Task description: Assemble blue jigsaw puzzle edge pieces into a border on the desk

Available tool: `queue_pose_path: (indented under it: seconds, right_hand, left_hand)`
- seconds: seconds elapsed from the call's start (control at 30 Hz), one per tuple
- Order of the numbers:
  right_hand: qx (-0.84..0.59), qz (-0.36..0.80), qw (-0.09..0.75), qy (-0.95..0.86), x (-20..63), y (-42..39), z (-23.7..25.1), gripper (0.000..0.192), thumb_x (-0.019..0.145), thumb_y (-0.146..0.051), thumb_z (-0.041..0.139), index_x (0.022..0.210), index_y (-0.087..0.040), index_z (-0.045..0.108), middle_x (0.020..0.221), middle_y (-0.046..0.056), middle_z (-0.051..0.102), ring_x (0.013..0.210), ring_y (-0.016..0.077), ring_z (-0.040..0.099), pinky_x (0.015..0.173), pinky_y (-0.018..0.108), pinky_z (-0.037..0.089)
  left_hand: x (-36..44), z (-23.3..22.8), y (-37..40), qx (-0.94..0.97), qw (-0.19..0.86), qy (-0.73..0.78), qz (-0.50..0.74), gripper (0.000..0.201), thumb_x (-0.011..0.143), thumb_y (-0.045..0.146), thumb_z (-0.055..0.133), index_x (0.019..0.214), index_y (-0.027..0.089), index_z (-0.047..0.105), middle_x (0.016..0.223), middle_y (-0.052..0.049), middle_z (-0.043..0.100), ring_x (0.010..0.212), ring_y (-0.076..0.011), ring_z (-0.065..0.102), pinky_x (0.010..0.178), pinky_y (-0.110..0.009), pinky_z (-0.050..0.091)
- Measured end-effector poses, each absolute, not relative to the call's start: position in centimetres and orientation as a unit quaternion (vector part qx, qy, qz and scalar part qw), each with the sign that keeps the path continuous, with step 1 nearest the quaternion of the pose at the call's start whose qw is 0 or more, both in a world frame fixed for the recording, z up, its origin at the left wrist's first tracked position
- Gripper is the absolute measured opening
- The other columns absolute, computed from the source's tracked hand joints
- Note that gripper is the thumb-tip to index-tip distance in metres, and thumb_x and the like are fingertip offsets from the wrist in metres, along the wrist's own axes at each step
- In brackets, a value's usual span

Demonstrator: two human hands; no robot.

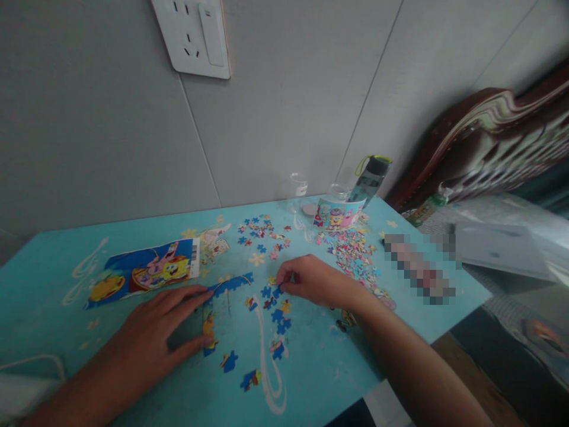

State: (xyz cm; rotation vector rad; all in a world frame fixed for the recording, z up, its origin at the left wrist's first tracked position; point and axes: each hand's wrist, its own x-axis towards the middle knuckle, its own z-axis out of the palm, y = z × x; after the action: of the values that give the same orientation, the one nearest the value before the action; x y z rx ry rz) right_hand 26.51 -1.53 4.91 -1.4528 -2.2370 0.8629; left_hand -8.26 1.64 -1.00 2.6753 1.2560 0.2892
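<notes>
- The left hand [164, 323] is lying flat on the turquoise table [53, 267], palm down, fingers spread and gripping nothing
- Its forefinger is touching the near end of a joined strip of blue puzzle pieces [231, 284], while the thumb is resting against a short upright run of joined pieces [208, 332] at the corner below
- The right hand [311, 279] is curling over the table just right of that strip, its fingertips pinching a small blue puzzle piece [281, 289] against the surface
- Loose blue and yellow pieces [278, 317] are lying scattered just below and left of the right hand, with a few more nearer the front edge
- A printed reference picture [142, 271] with cartoon figures is lying flat beyond the left hand, well apart from the fingers
- A big heap of mixed pieces [353, 252] is sitting behind the right wrist, and a smaller scatter [262, 232] is spreading toward the wall
- A round cartoon-printed tub [338, 213] is standing at the back of the table, with a dark water bottle [371, 178] just behind it and a clear glass [297, 190] to its left
- A white wall socket [195, 35] is showing on the wall above, and a carved wooden headboard [489, 136] is rising to the right
</notes>
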Motion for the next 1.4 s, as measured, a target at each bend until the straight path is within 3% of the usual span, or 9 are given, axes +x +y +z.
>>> queue_pose_path:
  seconds: [0.4, 0.6, 0.77, 0.83, 1.03, 1.13, 1.27, 1.4]
  right_hand:
    - [-0.539, 0.254, 0.278, -0.753, 25.6, -1.0, 4.6, 0.014, 0.092, -0.019, 0.057, 0.096, -0.019, 0.07, 0.093, 0.003, 0.072, 0.078, 0.0136, 0.063, 0.074, 0.025, 0.045]
    - [-0.559, 0.179, 0.314, -0.747, 25.0, -0.7, 3.4, 0.023, 0.096, -0.023, 0.051, 0.113, -0.019, 0.067, 0.107, 0.006, 0.072, 0.094, 0.018, 0.064, 0.088, 0.029, 0.045]
    - [-0.547, 0.172, 0.337, -0.747, 25.0, -0.4, 2.6, 0.026, 0.096, -0.024, 0.051, 0.119, -0.021, 0.063, 0.108, 0.005, 0.072, 0.1, 0.0192, 0.064, 0.093, 0.029, 0.044]
    - [-0.545, 0.173, 0.339, -0.748, 24.9, -0.3, 2.3, 0.026, 0.097, -0.024, 0.05, 0.119, -0.021, 0.063, 0.108, 0.005, 0.072, 0.101, 0.0191, 0.064, 0.094, 0.029, 0.043]
    - [-0.535, 0.173, 0.346, -0.751, 24.5, -0.2, 1.7, 0.023, 0.097, -0.023, 0.052, 0.115, -0.02, 0.065, 0.109, 0.006, 0.072, 0.1, 0.0187, 0.064, 0.092, 0.029, 0.044]
    - [-0.534, 0.168, 0.357, -0.748, 24.3, -0.1, 1.5, 0.022, 0.097, -0.022, 0.052, 0.113, -0.02, 0.067, 0.107, 0.006, 0.072, 0.098, 0.0178, 0.064, 0.091, 0.029, 0.045]
    - [-0.528, 0.161, 0.373, -0.746, 24.1, -0.1, 1.3, 0.02, 0.095, -0.02, 0.054, 0.109, -0.019, 0.068, 0.102, 0.006, 0.072, 0.09, 0.0166, 0.064, 0.086, 0.028, 0.046]
    - [-0.516, 0.156, 0.382, -0.751, 23.9, -0.1, 1.2, 0.018, 0.093, -0.018, 0.057, 0.105, -0.02, 0.07, 0.098, 0.005, 0.072, 0.086, 0.0164, 0.063, 0.083, 0.028, 0.046]
  left_hand:
    - [-9.2, -2.0, 2.3, 0.903, 0.083, 0.411, 0.094, 0.061, 0.079, 0.063, 0.066, 0.136, 0.047, 0.052, 0.141, 0.001, 0.057, 0.126, -0.0347, 0.056, 0.107, -0.053, 0.046]
    - [-9.7, -2.6, 2.9, 0.904, 0.069, 0.413, 0.082, 0.059, 0.08, 0.063, 0.064, 0.135, 0.045, 0.054, 0.14, 0.0, 0.058, 0.128, -0.0345, 0.054, 0.107, -0.052, 0.047]
    - [-9.5, -2.1, 3.2, 0.901, 0.083, 0.415, 0.092, 0.069, 0.076, 0.065, 0.067, 0.138, 0.063, 0.037, 0.137, 0.013, 0.057, 0.126, -0.0329, 0.056, 0.104, -0.058, 0.049]
    - [-9.1, -1.4, 3.1, 0.899, 0.088, 0.419, 0.097, 0.068, 0.076, 0.063, 0.068, 0.136, 0.065, 0.037, 0.136, 0.015, 0.057, 0.126, -0.0319, 0.056, 0.105, -0.059, 0.049]
    - [-7.9, 0.4, 2.7, 0.902, 0.114, 0.41, 0.075, 0.054, 0.081, 0.058, 0.067, 0.13, 0.04, 0.057, 0.137, 0.002, 0.059, 0.129, -0.0317, 0.053, 0.11, -0.049, 0.044]
    - [-8.0, 0.2, 3.0, 0.899, 0.126, 0.415, 0.055, 0.062, 0.074, 0.062, 0.072, 0.126, 0.029, 0.062, 0.135, -0.006, 0.06, 0.129, -0.0338, 0.052, 0.11, -0.049, 0.042]
    - [-8.1, 0.3, 3.2, 0.897, 0.156, 0.409, 0.055, 0.069, 0.073, 0.062, 0.073, 0.131, 0.027, 0.059, 0.139, -0.009, 0.057, 0.131, -0.0332, 0.05, 0.11, -0.047, 0.041]
    - [-7.0, 1.8, 3.0, 0.889, 0.176, 0.418, 0.066, 0.051, 0.085, 0.058, 0.062, 0.126, 0.029, 0.062, 0.133, -0.006, 0.061, 0.124, -0.0296, 0.056, 0.106, -0.043, 0.043]
